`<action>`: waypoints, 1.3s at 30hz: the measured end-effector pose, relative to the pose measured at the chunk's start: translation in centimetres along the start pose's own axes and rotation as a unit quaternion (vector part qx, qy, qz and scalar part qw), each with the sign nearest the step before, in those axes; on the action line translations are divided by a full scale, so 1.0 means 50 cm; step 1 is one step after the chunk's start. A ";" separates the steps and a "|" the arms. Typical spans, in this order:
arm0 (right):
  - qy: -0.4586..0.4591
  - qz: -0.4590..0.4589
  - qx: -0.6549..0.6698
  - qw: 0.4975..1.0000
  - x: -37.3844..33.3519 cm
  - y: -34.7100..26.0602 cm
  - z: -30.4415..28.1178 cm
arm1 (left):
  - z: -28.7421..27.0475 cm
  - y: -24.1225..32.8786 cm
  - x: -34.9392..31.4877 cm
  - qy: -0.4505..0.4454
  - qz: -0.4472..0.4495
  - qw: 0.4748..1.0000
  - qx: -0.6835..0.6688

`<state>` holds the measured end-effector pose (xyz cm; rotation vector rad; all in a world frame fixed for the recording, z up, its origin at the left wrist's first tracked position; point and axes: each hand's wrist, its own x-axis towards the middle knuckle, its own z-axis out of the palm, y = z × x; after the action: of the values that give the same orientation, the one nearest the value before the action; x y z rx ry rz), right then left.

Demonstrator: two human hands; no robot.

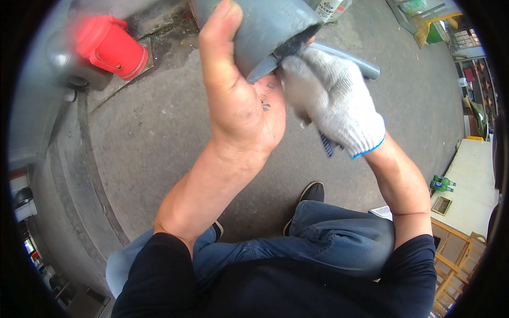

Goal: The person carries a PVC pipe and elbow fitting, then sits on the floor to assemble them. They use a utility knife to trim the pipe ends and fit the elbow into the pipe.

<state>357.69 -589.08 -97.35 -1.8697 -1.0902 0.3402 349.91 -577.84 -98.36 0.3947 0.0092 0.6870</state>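
Observation:
My bare left hand (233,95) wraps round a wide grey plastic pipe (265,26), thumb along its side. The pipe is tilted, its open end toward my right hand. Small grey shavings (265,105) cling to my left palm. My right hand (334,95), in a white knit glove with a blue cuff, is closed at the pipe's rim. From below its fist sticks the end of a tool with a dark blue patterned handle (325,144); the rest is hidden. A pointed grey piece (263,69) shows at the rim, whether blade or pipe strip I cannot tell.
A thinner grey pipe (350,59) lies on the concrete floor beyond my right hand. A red bucket (111,47) stands at the left. At the right are a pale table (474,180), green bottles (442,184) and a wooden frame (450,265). A yellow broom (422,33) is farther back.

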 end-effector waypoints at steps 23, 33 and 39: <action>-0.109 0.085 0.206 0.969 0.001 0.002 0.003 | -0.068 0.019 0.058 -0.291 -0.126 0.948 -0.035; 0.049 -0.025 -0.027 0.998 0.009 -0.017 -0.003 | -0.097 -0.009 0.070 -0.075 -0.007 0.996 0.047; -0.019 0.063 0.060 0.996 0.001 -0.019 0.013 | -0.063 -0.010 0.036 -0.019 0.016 0.996 0.089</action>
<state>356.80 -588.49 -96.91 -1.8363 -0.9572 0.5050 351.18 -575.97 -101.25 0.5811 0.0277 0.7131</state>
